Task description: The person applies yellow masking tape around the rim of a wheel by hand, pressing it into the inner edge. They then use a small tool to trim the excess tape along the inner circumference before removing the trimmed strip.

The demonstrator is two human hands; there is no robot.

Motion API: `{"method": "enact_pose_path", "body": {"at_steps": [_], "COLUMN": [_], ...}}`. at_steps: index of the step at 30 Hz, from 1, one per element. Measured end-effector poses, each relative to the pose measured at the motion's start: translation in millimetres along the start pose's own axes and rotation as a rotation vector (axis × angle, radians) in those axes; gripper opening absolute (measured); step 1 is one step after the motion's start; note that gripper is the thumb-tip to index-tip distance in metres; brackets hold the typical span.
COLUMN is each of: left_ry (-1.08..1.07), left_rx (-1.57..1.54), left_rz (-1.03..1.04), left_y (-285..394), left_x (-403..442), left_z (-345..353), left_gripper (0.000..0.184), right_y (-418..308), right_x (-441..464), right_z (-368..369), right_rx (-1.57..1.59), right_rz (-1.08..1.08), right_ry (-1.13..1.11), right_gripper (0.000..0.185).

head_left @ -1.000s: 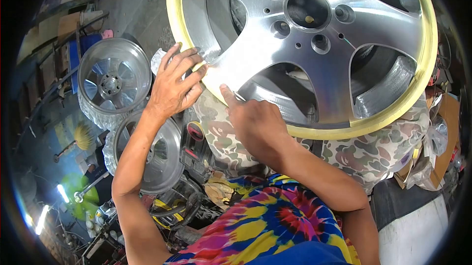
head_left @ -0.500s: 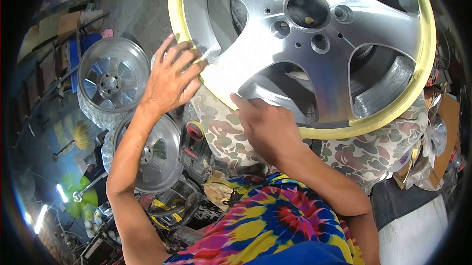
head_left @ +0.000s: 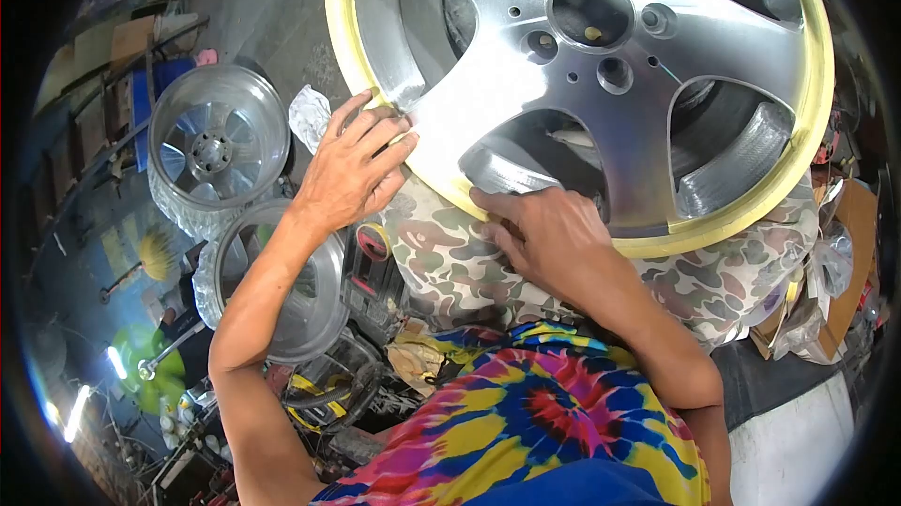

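A silver alloy wheel (head_left: pixel 572 140) with several spokes lies face up before me. Yellow masking tape (head_left: pixel 751 217) runs along its outer rim. My left hand (head_left: pixel 352 173) rests its bent, slightly spread fingertips on the taped edge at the lower left. Further right along the same edge is my right hand (head_left: pixel 554 238), a little blurred. Its index finger touches the tape and its thumb stands apart below, while the other fingers are curled and partly hidden. I see nothing held in either hand. Camouflage cloth (head_left: pixel 469 271) lies beneath the wheel.
Two other silver wheels, an upper one (head_left: pixel 267 173) and a lower one (head_left: pixel 328 318), stand at the left with clear plastic around them. A green fan (head_left: pixel 155 370) is at the lower left. A cardboard box (head_left: pixel 854 262) with plastic bags sits at the right.
Both hands have shifted right along the taped edge, the left one also slightly down. Crumpled white material beside my left hand shows more now. The wheel sits nearly the same.
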State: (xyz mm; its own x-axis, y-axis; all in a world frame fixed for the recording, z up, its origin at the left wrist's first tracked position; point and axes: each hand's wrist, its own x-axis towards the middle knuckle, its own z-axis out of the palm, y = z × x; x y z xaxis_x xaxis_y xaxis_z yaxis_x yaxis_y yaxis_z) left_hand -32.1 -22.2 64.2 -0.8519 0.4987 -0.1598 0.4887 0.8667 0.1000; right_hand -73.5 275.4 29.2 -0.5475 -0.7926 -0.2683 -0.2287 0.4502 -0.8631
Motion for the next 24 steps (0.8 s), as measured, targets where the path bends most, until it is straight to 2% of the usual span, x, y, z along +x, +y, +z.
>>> {"method": "enact_pose_path", "body": {"at_steps": [8, 17, 23, 24], "left_ry": [-0.019, -0.042, -0.086, -0.088], "left_rx": [-0.077, -0.117, -0.142, -0.146], "left_rz": [-0.038, -0.032, -0.026, -0.024], "left_y": [14, 36, 45, 42], "left_x": [-6, -6, -5, -4], "left_z": [8, 16, 14, 12], "left_gripper": [0.047, 0.043, 0.047, 0.047], "right_y": [6, 8, 10, 10], "right_x": [2, -1, -3, -5], "right_z": [-2, 5, -8, -11], "right_rx": [-0.042, -0.05, -0.071, -0.049], "right_rz": [0.025, -0.004, -0.023, -0.041], "right_ry": [-0.077, -0.061, -0.014, 0.057], "right_gripper": [0.035, 0.035, 0.026, 0.023]}}
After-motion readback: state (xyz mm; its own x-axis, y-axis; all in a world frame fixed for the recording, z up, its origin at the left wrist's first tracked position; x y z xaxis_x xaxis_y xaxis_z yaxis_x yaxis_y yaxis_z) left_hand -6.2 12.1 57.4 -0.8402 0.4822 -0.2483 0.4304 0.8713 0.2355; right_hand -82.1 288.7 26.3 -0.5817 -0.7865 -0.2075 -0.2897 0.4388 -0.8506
